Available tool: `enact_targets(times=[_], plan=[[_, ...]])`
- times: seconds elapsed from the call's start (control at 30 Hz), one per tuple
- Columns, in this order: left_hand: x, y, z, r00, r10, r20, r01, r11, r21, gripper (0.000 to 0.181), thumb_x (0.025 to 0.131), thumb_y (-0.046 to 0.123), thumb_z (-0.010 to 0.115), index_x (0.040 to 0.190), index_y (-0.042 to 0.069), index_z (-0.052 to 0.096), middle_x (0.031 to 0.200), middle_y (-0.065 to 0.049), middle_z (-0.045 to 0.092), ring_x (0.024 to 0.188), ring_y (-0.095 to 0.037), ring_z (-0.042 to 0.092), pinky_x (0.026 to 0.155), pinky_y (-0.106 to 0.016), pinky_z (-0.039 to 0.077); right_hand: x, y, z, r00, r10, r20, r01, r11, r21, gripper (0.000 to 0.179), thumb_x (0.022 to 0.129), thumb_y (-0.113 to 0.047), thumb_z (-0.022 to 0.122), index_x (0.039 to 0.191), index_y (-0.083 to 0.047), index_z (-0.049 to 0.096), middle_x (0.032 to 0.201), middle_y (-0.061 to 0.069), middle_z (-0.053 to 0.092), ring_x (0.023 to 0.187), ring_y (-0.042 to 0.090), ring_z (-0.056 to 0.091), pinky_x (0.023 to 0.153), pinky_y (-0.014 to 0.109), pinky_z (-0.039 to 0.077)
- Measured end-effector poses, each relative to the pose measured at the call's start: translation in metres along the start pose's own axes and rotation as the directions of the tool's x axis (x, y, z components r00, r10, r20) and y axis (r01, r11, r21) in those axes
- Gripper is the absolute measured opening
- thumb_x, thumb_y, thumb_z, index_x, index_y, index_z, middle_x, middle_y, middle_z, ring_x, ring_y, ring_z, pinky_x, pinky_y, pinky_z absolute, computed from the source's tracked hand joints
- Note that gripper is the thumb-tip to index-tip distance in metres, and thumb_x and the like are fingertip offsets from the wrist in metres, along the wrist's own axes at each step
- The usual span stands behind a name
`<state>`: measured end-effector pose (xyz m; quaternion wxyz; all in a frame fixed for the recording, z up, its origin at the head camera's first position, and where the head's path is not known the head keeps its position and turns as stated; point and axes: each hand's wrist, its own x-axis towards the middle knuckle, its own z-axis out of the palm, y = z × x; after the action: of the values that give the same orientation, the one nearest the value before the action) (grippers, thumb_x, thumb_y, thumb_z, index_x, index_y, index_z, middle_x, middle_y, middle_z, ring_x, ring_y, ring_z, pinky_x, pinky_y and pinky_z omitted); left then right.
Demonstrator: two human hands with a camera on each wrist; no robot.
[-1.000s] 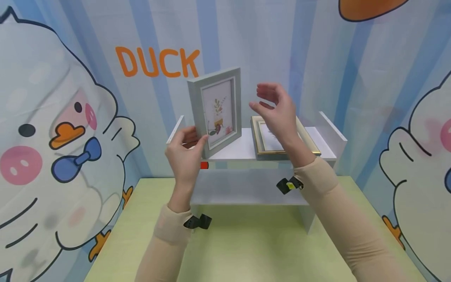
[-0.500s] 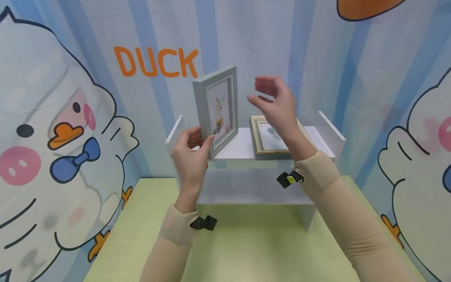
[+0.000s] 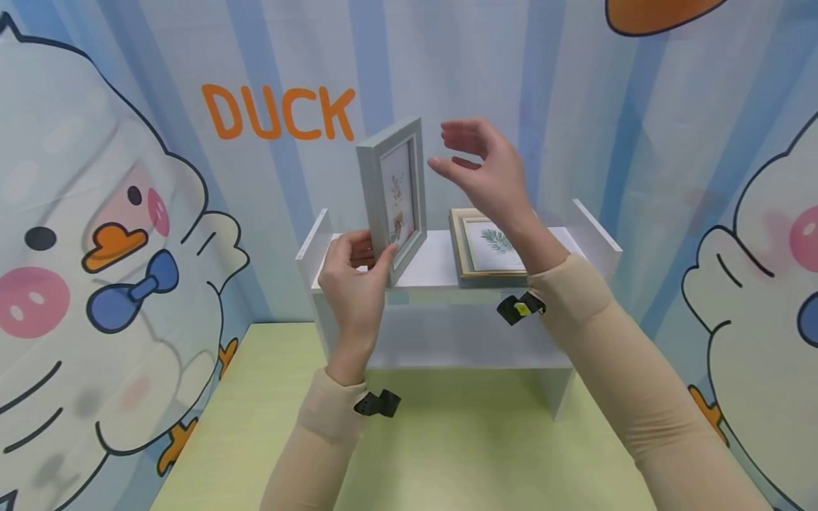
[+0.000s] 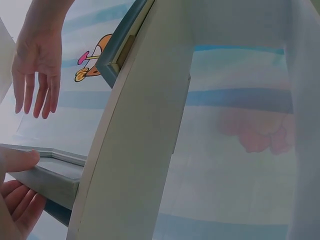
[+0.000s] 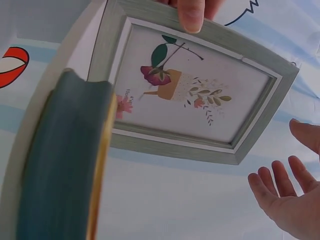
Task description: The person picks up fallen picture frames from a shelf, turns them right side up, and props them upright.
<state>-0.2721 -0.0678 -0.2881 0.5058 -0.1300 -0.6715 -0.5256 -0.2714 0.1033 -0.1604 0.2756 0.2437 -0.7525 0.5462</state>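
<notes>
Here, the left hand [image 3: 353, 291] has its grip pinching the gray picture frame [image 3: 397, 195], upright near the front edge of the white shelf [image 3: 437, 259]. The right hand's [image 3: 488, 167] grip is spread, above the gold-edged frame [image 3: 488, 245] lying by the right front corner.

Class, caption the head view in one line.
Left grip holds a grey picture frame at a white shelf; right grip empty.

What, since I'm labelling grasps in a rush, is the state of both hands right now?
Left hand: holding the grey rectangular picture frame near its lower end.
Right hand: open, holding nothing.
</notes>
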Motion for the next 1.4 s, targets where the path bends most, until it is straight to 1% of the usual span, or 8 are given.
enact_targets(times=[0.2, 0.33, 0.57, 0.63, 0.8, 1.0, 1.17, 1.4], plan=[[-0.002, 0.002, 0.004, 1.0, 0.024, -0.004, -0.024, 0.999, 0.039, 0.027, 0.072, 0.011, 0.083, 0.091, -0.001, 0.067, 0.084, -0.012, 0.064, 0.068, -0.019, 0.064, 0.06, -0.027, 0.056, 0.004, -0.005, 0.003, 0.999, -0.013, 0.046, 0.013, 1.0, -0.007, 0.047, 0.085, -0.009, 0.069, 0.128, 0.001, 0.053, 0.131, 0.015, 0.056, 0.122, 0.023, 0.054, 0.102, 0.032, 0.047], [-0.003, 0.004, 0.007, 1.0, 0.024, -0.002, -0.024, 0.999, 0.037, 0.027, 0.072, 0.011, 0.082, 0.091, 0.0, 0.067, 0.084, -0.012, 0.063, 0.068, -0.018, 0.063, 0.06, -0.026, 0.056, 0.009, -0.004, 0.006, 0.994, -0.054, 0.097, 0.055, 0.998, -0.009, 0.05, 0.084, -0.008, 0.07, 0.129, 0.002, 0.051, 0.132, 0.015, 0.055, 0.123, 0.022, 0.052, 0.103, 0.031, 0.045], [-0.004, 0.007, 0.01, 0.999, 0.036, 0.016, -0.037, 0.998, 0.054, 0.026, 0.073, 0.011, 0.082, 0.091, 0.0, 0.066, 0.084, -0.013, 0.062, 0.067, -0.017, 0.063, 0.06, -0.022, 0.055, 0.025, 0.022, 0.014, 0.973, -0.136, 0.189, 0.14, 0.99, -0.007, 0.055, 0.082, -0.017, 0.074, 0.132, -0.007, 0.053, 0.134, 0.003, 0.055, 0.126, 0.007, 0.048, 0.107, 0.02, 0.038], [-0.004, 0.008, 0.01, 0.999, 0.037, 0.018, -0.038, 0.998, 0.057, 0.026, 0.073, 0.011, 0.082, 0.091, 0.001, 0.066, 0.084, -0.013, 0.062, 0.067, -0.017, 0.063, 0.06, -0.022, 0.055, 0.027, 0.025, 0.016, 0.966, -0.157, 0.204, 0.161, 0.987, -0.004, 0.057, 0.081, -0.018, 0.075, 0.132, -0.006, 0.053, 0.134, 0.003, 0.055, 0.126, 0.006, 0.047, 0.108, 0.019, 0.036], [-0.006, 0.009, 0.012, 0.998, 0.048, 0.032, -0.05, 0.996, 0.074, 0.026, 0.074, 0.013, 0.081, 0.092, 0.001, 0.066, 0.084, -0.012, 0.061, 0.067, -0.016, 0.062, 0.06, -0.022, 0.055, 0.026, 0.025, 0.017, 0.96, -0.188, 0.209, 0.2, 0.979, -0.036, 0.059, 0.08, -0.019, 0.077, 0.132, -0.005, 0.053, 0.134, 0.004, 0.054, 0.128, 0.007, 0.045, 0.11, 0.017, 0.032], [-0.01, 0.01, 0.012, 0.996, 0.074, 0.05, -0.078, 0.993, 0.09, 0.027, 0.075, 0.015, 0.08, 0.094, 0.002, 0.067, 0.086, -0.011, 0.062, 0.068, -0.015, 0.062, 0.059, -0.025, 0.055, 0.026, 0.024, 0.016, 0.954, -0.213, 0.213, 0.233, 0.97, -0.073, 0.054, 0.079, -0.02, 0.077, 0.128, -0.006, 0.058, 0.129, 0.004, 0.057, 0.128, 0.008, 0.046, 0.11, 0.016, 0.031], [-0.011, 0.008, 0.012, 0.995, 0.085, 0.05, -0.088, 0.994, 0.064, 0.027, 0.076, 0.016, 0.08, 0.095, 0.002, 0.068, 0.087, -0.011, 0.062, 0.07, -0.016, 0.062, 0.061, -0.026, 0.056, 0.029, 0.024, 0.015, 0.945, -0.244, 0.218, 0.264, 0.962, -0.068, 0.051, 0.079, -0.018, 0.078, 0.125, -0.005, 0.06, 0.127, 0.005, 0.058, 0.125, 0.011, 0.048, 0.11, 0.018, 0.033], [-0.012, 0.006, 0.015, 0.997, 0.07, 0.041, -0.071, 0.997, 0.006, 0.027, 0.072, 0.01, 0.082, 0.094, 0.001, 0.068, 0.086, -0.011, 0.064, 0.07, -0.016, 0.064, 0.063, -0.023, 0.056, 0.032, 0.024, 0.014, 0.93, -0.271, 0.246, 0.292, 0.955, -0.052, 0.048, 0.08, -0.017, 0.077, 0.123, -0.004, 0.061, 0.126, 0.007, 0.058, 0.125, 0.012, 0.049, 0.109, 0.018, 0.034]])
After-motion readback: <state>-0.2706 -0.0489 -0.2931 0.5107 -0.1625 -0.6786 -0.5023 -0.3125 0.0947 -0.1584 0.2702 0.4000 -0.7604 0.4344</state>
